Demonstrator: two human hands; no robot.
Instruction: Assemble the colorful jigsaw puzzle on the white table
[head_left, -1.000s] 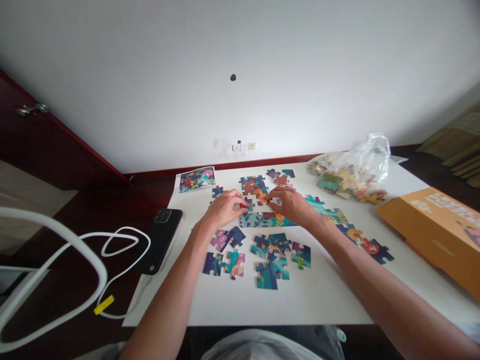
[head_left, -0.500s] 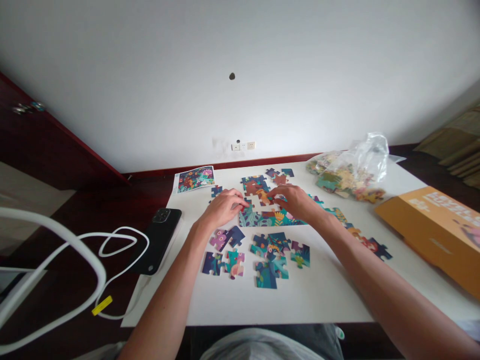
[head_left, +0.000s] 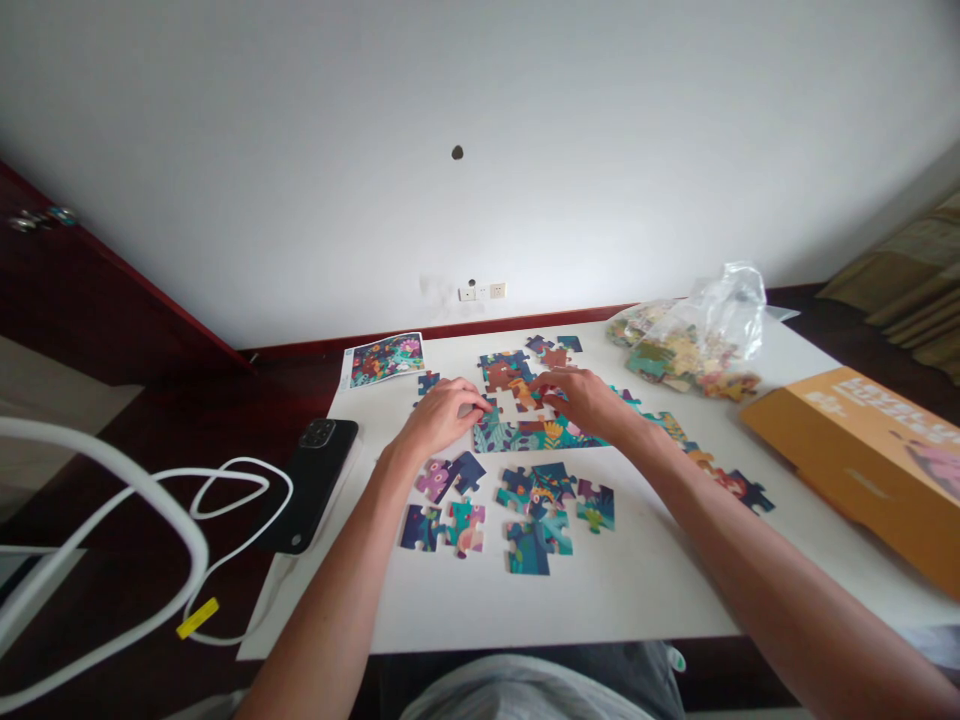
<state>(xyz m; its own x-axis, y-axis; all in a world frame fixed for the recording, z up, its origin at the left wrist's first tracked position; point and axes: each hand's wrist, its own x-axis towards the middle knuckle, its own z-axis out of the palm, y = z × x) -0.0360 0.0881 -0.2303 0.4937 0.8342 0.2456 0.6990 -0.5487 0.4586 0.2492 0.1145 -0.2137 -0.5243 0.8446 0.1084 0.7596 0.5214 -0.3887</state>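
Observation:
A partly joined puzzle section (head_left: pixel 525 436) with leaves and flowers lies at the middle of the white table (head_left: pixel 600 590). My left hand (head_left: pixel 437 418) is curled, with its fingertips pressed on the section's left edge. My right hand (head_left: pixel 583 400) reaches in from the right. Its fingers pinch a small puzzle piece (head_left: pixel 541 383) at the gap in the section's upper part. Loose pieces (head_left: pixel 448 474) lie just below my left hand. More loose pieces (head_left: pixel 541 490) lie nearer me below the section, and a strip of joined pieces (head_left: pixel 739 485) shows beyond my right forearm.
A printed reference picture (head_left: pixel 382 358) lies at the table's far left. A black phone (head_left: pixel 307 482) sits on the left edge beside a white cable (head_left: pixel 225 500). A clear bag of pieces (head_left: pixel 694 345) and an orange box (head_left: pixel 862 450) are on the right.
My right hand has shifted slightly left and farther over the section's gap. My left hand has stayed at the left edge. The view has drifted a little.

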